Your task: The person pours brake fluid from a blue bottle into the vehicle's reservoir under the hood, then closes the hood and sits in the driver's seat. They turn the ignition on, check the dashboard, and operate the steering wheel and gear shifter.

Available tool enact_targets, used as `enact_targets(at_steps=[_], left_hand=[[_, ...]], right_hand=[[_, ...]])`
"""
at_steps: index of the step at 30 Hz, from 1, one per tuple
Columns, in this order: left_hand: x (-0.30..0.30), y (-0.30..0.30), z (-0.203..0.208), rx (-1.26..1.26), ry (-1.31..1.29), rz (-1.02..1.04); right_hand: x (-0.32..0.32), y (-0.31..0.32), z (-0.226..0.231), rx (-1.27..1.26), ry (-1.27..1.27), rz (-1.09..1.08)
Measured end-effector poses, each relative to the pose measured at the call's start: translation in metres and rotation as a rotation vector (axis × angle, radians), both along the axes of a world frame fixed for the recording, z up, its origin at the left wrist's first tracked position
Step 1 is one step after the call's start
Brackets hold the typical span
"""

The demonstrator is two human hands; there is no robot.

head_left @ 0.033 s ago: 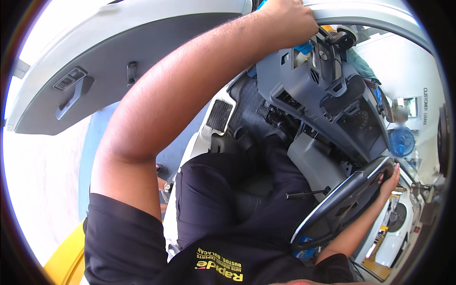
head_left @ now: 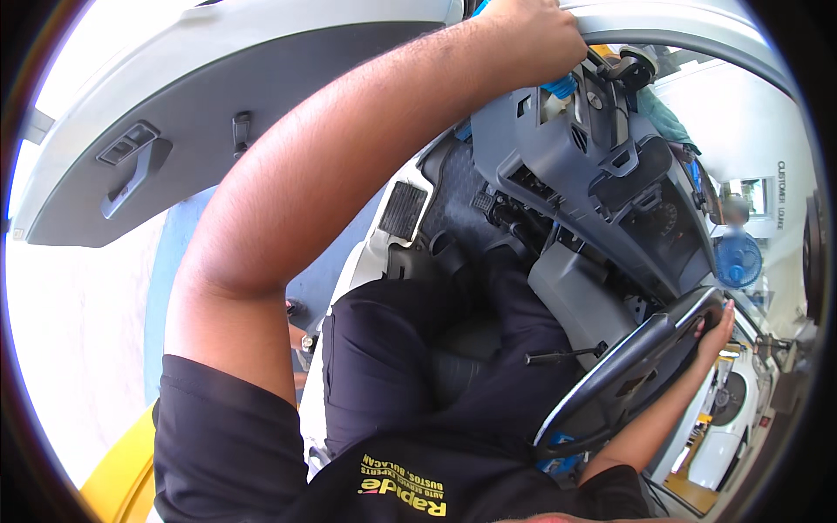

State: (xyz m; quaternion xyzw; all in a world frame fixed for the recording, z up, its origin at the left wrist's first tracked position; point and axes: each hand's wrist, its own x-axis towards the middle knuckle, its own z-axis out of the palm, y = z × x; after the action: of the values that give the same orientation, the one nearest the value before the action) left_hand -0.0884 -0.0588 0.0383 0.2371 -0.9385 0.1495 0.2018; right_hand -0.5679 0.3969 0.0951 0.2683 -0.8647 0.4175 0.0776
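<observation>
My left arm reaches up across the open doorway, and my left hand (head_left: pixel 538 37) is closed at the white pillar (head_left: pixel 645 19) by the windshield, its fingertips partly hidden. Bits of blue material (head_left: pixel 562 86) show beside and below that hand; I cannot tell what they are. On the right, my right hand (head_left: pixel 717 331) grips the far rim of the black steering wheel (head_left: pixel 623 375), fingers curled around it. A dark stalk (head_left: pixel 558 357) sticks out from the grey steering column cover (head_left: pixel 580 288). My legs are on the seat, with dark shoes near the pedals (head_left: pixel 501 209).
The grey-lined door (head_left: pixel 200 113) stands open at upper left. The grey dashboard (head_left: pixel 558 157) has open gaps and an exposed instrument cluster (head_left: pixel 667 218). A green cloth (head_left: pixel 663 118) lies at the windshield. Outside are a blue fan (head_left: pixel 738 260), a white vehicle (head_left: pixel 719 436) and a person's watch-wearing wrist (head_left: pixel 307 343).
</observation>
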Motion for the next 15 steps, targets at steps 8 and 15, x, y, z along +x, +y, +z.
enact_targets(at_steps=[8,15], left_hand=[[-0.009,-0.006,0.007,-0.006,-0.041,-0.007],[-0.017,-0.008,0.003,-0.035,-0.070,0.009]], right_hand=[[-0.025,0.002,-0.004,-0.007,-0.035,0.030],[-0.040,0.008,-0.004,-0.018,-0.037,0.045]])
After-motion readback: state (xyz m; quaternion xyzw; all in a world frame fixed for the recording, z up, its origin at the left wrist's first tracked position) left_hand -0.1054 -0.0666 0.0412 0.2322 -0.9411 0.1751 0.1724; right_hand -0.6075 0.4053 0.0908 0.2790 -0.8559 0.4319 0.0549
